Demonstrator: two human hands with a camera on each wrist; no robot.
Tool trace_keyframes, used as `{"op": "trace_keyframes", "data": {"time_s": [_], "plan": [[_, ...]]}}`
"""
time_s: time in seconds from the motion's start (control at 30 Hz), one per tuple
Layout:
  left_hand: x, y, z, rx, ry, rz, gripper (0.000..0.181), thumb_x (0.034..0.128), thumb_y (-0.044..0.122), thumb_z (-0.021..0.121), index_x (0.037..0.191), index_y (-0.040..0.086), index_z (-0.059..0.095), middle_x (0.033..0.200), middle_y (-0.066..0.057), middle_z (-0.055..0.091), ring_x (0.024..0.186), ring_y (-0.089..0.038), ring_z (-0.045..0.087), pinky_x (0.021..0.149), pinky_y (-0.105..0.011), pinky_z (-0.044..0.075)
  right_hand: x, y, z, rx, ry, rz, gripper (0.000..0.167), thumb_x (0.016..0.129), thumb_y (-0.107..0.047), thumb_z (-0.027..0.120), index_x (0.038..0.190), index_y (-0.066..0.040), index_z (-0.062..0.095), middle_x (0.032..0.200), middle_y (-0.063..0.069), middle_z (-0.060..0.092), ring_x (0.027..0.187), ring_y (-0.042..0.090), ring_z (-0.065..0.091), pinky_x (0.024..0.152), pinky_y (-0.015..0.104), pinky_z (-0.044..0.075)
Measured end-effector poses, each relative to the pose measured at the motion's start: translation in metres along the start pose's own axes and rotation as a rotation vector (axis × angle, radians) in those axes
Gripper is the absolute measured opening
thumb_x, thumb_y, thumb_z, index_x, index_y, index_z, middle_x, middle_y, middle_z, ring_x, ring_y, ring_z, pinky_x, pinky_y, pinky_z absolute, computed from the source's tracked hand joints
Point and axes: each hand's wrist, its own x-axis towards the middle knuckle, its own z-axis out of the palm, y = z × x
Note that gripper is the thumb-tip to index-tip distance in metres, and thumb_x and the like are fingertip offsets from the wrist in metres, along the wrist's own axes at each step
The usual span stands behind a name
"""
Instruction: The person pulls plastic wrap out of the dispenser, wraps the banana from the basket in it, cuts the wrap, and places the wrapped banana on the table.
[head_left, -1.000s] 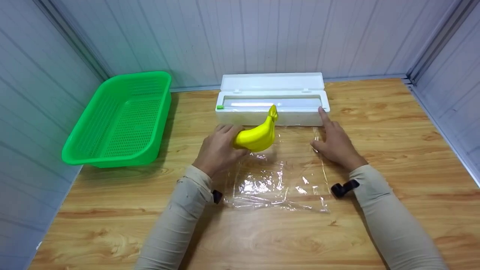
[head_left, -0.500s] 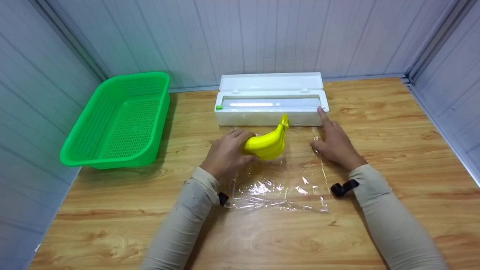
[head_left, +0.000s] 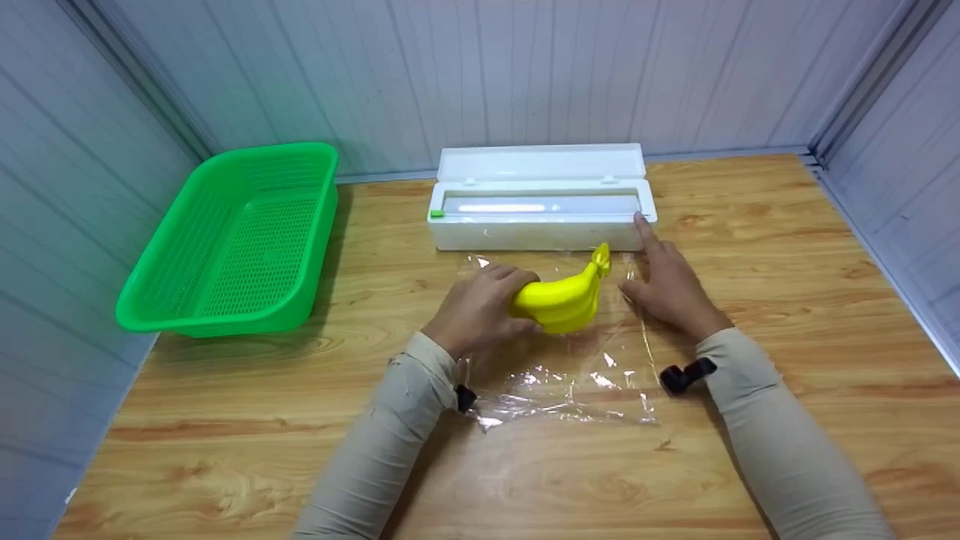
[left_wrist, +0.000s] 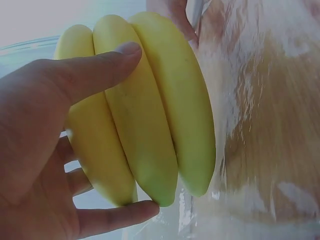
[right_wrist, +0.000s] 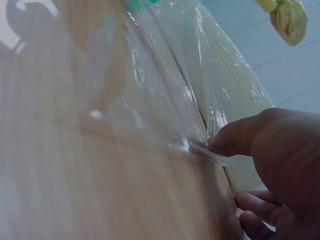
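Observation:
My left hand [head_left: 484, 307] grips a bunch of yellow bananas [head_left: 559, 304] above the sheet of cling film [head_left: 570, 382]. In the left wrist view the thumb lies across the bananas [left_wrist: 145, 110], with fingers around the far side. The film lies on the table, running out from the front of a white cling film dispenser box [head_left: 540, 236], whose lid stands open. My right hand [head_left: 667, 285] rests at the box's right end, its index finger extended onto the rim. In the right wrist view its thumb touches the film's edge [right_wrist: 195, 142] beside the box.
A green plastic basket [head_left: 319, 247] stands at the left, near the wall. A small green slider [head_left: 437, 214] sits at the box's left end. Pale panel walls [head_left: 517, 75] enclose the wooden table [head_left: 225, 435] at the back and sides.
My left hand has carried the bananas to the right and slightly nearer the body, over the film. The right hand has stayed at the box's right end.

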Motion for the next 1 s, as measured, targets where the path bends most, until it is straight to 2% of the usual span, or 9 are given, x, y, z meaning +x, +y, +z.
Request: {"op": "trace_keyframes", "data": {"time_s": [0.27,0.6,0.73,1.0], "plan": [[0.003,0.009,0.005,0.060,-0.044,0.002,0.066,0.0814,0.041,0.083,0.139,0.021,0.059,0.135,0.000,0.061,0.123,-0.019,0.055,0.097,-0.042,0.048,0.000,0.001,0.001,-0.003,-0.001,0.008,0.110,0.085,-0.018,0.076,0.162,-0.033,-0.001,0.141,0.034,0.040,0.123,0.048,0.045,0.104,0.064,0.036],[0.001,0.015,0.010,0.214,-0.002,0.097,0.066,0.0832,0.044,0.080,0.140,0.020,0.056,0.135,0.000,0.062,0.124,-0.023,0.055,0.085,-0.043,0.054,0.001,-0.001,-0.001,0.011,-0.001,0.009,0.111,0.083,-0.017,0.074,0.161,-0.035,-0.002,0.141,0.034,0.040,0.120,0.048,0.047,0.101,0.066,0.038],[0.001,0.018,0.013,0.262,0.014,0.127,0.064,0.0846,0.048,0.078,0.137,0.017,0.056,0.133,-0.001,0.063,0.123,-0.024,0.055,0.083,-0.044,0.056,0.000,-0.002,-0.001,0.011,-0.003,0.014,0.110,0.083,-0.015,0.074,0.162,-0.034,-0.001,0.142,0.034,0.039,0.123,0.048,0.045,0.103,0.065,0.037],[0.002,0.023,0.018,0.345,0.021,0.115,0.059,0.0853,0.052,0.075,0.125,0.014,0.053,0.127,-0.003,0.061,0.116,-0.022,0.056,0.069,-0.040,0.057,0.000,-0.001,-0.001,0.000,-0.005,0.013,0.110,0.083,-0.014,0.073,0.162,-0.034,-0.001,0.144,0.033,0.038,0.127,0.048,0.043,0.105,0.064,0.035]]}}
